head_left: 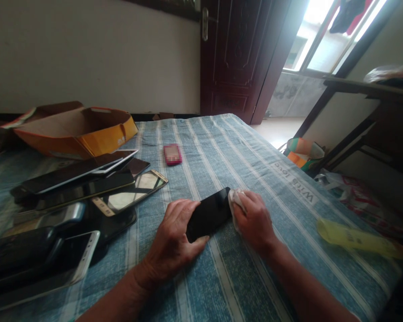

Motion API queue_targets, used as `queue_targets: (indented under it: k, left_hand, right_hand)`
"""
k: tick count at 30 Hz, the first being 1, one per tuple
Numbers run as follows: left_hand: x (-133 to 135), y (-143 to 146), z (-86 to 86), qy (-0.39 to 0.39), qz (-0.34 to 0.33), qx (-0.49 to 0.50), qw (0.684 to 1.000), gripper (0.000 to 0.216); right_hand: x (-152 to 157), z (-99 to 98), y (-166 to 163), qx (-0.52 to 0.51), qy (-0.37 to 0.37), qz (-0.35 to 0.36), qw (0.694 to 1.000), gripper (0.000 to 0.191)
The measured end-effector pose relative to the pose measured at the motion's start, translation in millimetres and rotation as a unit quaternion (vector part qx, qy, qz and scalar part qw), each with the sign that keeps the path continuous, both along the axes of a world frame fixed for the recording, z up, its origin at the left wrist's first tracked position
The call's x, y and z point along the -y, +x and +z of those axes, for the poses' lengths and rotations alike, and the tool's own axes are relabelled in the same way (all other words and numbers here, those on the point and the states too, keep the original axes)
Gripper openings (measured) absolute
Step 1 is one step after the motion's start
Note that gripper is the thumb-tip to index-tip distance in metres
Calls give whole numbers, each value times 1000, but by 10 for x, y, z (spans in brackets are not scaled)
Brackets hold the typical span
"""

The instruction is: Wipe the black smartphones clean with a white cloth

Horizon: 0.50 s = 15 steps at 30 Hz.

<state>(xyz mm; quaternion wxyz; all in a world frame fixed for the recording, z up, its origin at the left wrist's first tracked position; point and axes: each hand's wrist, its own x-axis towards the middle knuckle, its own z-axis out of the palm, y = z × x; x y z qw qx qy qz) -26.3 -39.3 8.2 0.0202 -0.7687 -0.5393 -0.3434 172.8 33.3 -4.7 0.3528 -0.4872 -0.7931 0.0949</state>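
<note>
A black smartphone lies tilted across the middle of the view, its dark screen facing up. My left hand grips its left end, with the thumb along the near edge and the fingers on the far edge. At the phone's right end, my right hand is closed around a crumpled white tissue, which touches the phone's edge. Left of my hands is a pile of phones, among them a gold-framed phone and a white-edged phone.
Blue striped cloth covers the surface. An open orange cardboard box sits at the far left. Beyond my hands lies a small pink-edged item, blurred out. A yellow plastic wrapper is at the right, near a dark shelf.
</note>
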Motion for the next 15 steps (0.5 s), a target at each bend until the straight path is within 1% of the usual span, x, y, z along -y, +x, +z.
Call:
queue_targets:
  k: [2,4,6,9,12,15]
  left_hand:
    - [-8,-14,-13,-8,1,8,1000,50]
    - [-16,-25,-39,-10,0,11,1000,50]
    - [-24,-34,-73,-7,-1,13,1000,50]
    - [-32,-46,-111,-3,-1,14,1000,52]
    - [-34,-51,-106,-15,0,20,1000,53]
    - [-28,-46,-71,-32,-2,29,999,54]
  right_hand:
    - [154,-31,-81,42,65,51,996,28]
    - [318,-69,-169,90,110,90,986,34]
    - [455,-107,-243,116,162,114,973,35]
    - [555,-148,-293,145,211,139,957,35]
    - [537,-170,-271,185,211,119,952,36]
    - [449,-183,-198,226,162,63,958,42]
